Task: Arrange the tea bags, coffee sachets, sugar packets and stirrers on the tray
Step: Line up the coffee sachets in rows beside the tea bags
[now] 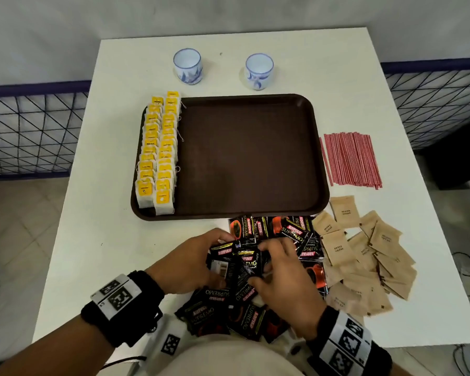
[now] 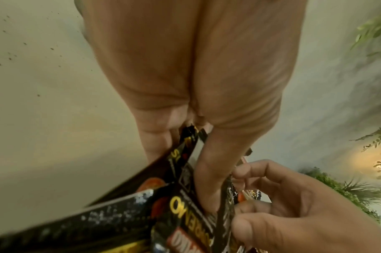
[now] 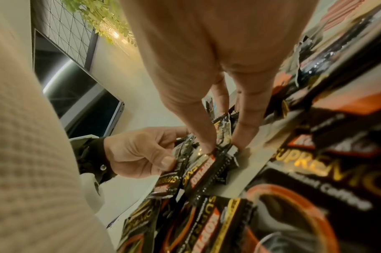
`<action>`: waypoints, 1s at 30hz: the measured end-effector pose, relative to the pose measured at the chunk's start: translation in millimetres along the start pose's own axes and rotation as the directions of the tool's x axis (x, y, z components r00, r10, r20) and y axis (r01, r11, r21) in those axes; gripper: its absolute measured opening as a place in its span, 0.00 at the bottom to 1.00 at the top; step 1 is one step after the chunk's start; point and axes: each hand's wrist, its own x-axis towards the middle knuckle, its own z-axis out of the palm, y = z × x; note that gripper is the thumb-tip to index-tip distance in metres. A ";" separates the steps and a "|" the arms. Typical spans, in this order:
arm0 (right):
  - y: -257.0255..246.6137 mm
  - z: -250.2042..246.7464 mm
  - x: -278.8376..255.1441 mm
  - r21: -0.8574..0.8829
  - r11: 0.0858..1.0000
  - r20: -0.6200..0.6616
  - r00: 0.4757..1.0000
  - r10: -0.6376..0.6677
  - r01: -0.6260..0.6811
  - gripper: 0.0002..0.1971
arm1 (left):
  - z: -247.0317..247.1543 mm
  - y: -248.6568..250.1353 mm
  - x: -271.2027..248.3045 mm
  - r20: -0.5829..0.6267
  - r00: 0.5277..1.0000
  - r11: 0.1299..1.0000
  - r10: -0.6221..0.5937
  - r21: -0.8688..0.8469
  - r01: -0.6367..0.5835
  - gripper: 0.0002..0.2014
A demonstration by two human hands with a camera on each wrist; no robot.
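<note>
A brown tray (image 1: 250,156) lies mid-table with two rows of yellow-tagged tea bags (image 1: 158,150) along its left side. Black coffee sachets (image 1: 280,230) are heaped on the table in front of the tray. My left hand (image 1: 198,263) grips a small stack of sachets (image 1: 238,263) (image 2: 181,203), thumb on top. My right hand (image 1: 280,270) pinches the same stack (image 3: 220,145) from the right, between thumb and fingers. Brown sugar packets (image 1: 364,253) lie scattered to the right. Red stirrers (image 1: 350,160) lie right of the tray.
Two blue-patterned white cups (image 1: 187,65) (image 1: 259,71) stand behind the tray. More sachets (image 1: 228,316) lie at the table's near edge by my body. A wire-mesh fence (image 1: 25,131) runs beyond the table on both sides.
</note>
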 end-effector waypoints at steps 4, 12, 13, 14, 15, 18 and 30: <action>3.2 -0.3 2.8 0.108 0.994 -0.033 0.999 0.015 -0.011 0.30 | -3.9 3.2 1.9 -0.024 0.999 0.998 0.048 -0.043 -0.049 0.36; -0.7 2.7 4.8 0.210 0.972 -0.093 0.992 -0.086 0.104 0.20 | -7.9 9.6 5.1 -0.015 0.996 0.958 0.093 -0.271 -0.094 0.31; -1.6 0.8 6.6 0.226 0.967 -0.119 0.988 -0.094 0.119 0.19 | -8.4 10.7 4.9 -0.011 0.995 0.958 0.095 -0.272 -0.094 0.30; -1.5 -0.7 8.5 0.245 0.959 -0.145 0.983 -0.110 0.144 0.19 | -8.4 11.4 5.1 -0.008 0.995 0.959 0.099 -0.267 -0.098 0.29; -1.7 -2.8 10.4 0.265 0.950 -0.158 0.979 -0.126 0.165 0.19 | -8.2 11.6 5.5 -0.005 0.994 0.959 0.106 -0.263 -0.103 0.27; -6.6 -11.0 16.9 0.378 0.909 -0.139 0.982 -0.131 0.175 0.15 | -8.5 12.6 5.1 -0.025 0.993 0.960 0.116 -0.255 -0.118 0.23; -43.7 -11.6 63.3 -0.321 0.928 -0.200 0.971 0.129 -0.189 0.32 | -30.8 -17.5 -0.7 -0.157 0.988 0.859 -0.010 -0.506 -0.071 0.17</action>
